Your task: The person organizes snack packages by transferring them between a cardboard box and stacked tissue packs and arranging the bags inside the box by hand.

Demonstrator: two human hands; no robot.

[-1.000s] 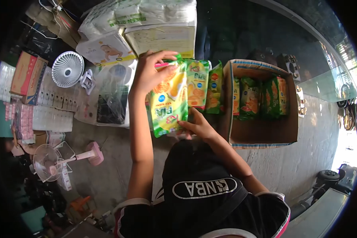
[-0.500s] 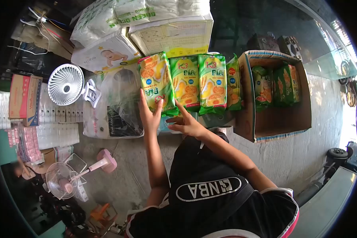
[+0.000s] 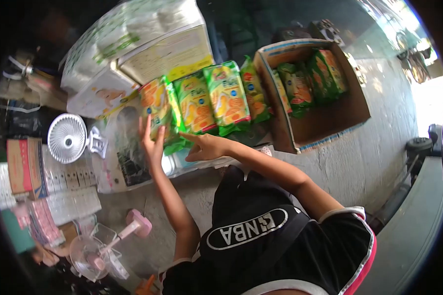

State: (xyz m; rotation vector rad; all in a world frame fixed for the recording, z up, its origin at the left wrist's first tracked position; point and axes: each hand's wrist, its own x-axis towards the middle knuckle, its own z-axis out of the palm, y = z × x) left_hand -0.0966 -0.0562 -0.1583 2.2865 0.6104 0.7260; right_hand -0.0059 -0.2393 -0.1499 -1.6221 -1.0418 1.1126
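Observation:
My left hand (image 3: 153,143) is at the lower end of the leftmost green-and-yellow pack of pia cakes (image 3: 154,101), fingers along its left side and thumb over its front. That pack leans, showing its green right side. My right hand (image 3: 205,147) is at the pack's lower right corner, index finger stretched out and thumb apart; whether it touches the pack is unclear. Just right of it, a second pack (image 3: 196,105) and a third pack (image 3: 227,98) lie side by side. A fourth pack (image 3: 255,93) stands tilted against the carton.
An open cardboard carton (image 3: 286,132) on the right holds several similar packs (image 3: 327,76). Behind the row sit white boxes (image 3: 165,54) under a plastic-wrapped bale (image 3: 138,29). A small white fan (image 3: 67,138) stands left; a pink fan (image 3: 98,260) is on the floor.
The view has swung, so the packs and carton appear farther left and higher. The leftmost pack has turned to show its side. My right hand's fingers have drawn in, leaving the index finger extended.

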